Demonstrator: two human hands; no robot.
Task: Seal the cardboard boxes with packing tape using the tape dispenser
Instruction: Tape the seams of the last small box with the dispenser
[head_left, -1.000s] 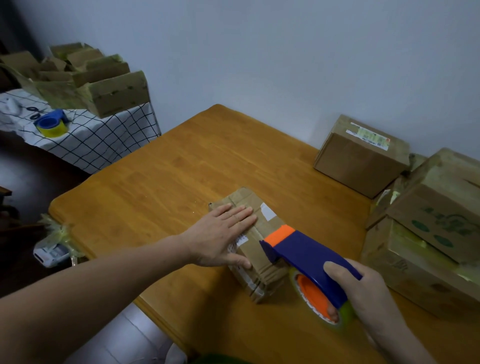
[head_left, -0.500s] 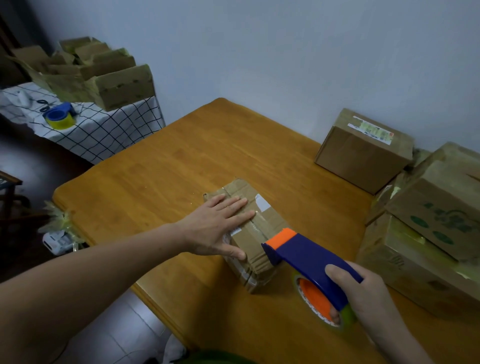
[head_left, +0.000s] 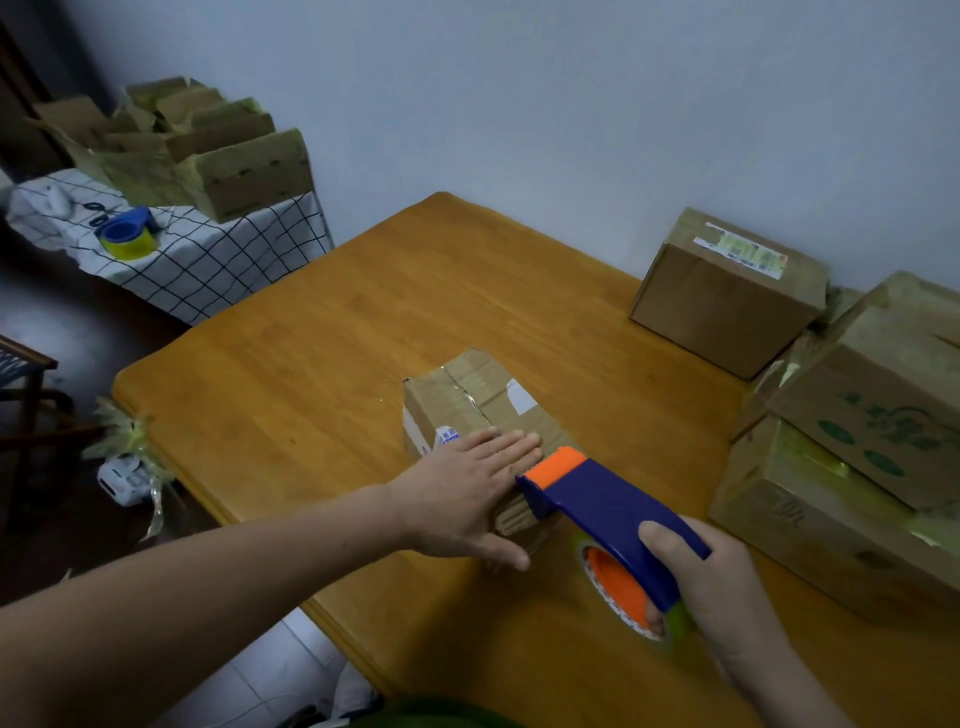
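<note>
wooden table (head_left: 311, 364), left hand (head_left: 462, 493) flat on creased box (head_left: 467, 405); right hand (head_left: 711, 587) gripping blue-orange dispenser (head_left: 597, 509)

Our left hand (head_left: 467, 499) slides back along the top of the small box (head_left: 467, 395) toward its near end, uncovering the middle seam and drawing away from the white label (head_left: 520, 397). Its fingertips (head_left: 524, 446), apart from the tape dispenser (head_left: 602, 504) a second ago, now lie just beside its orange nose.
</note>
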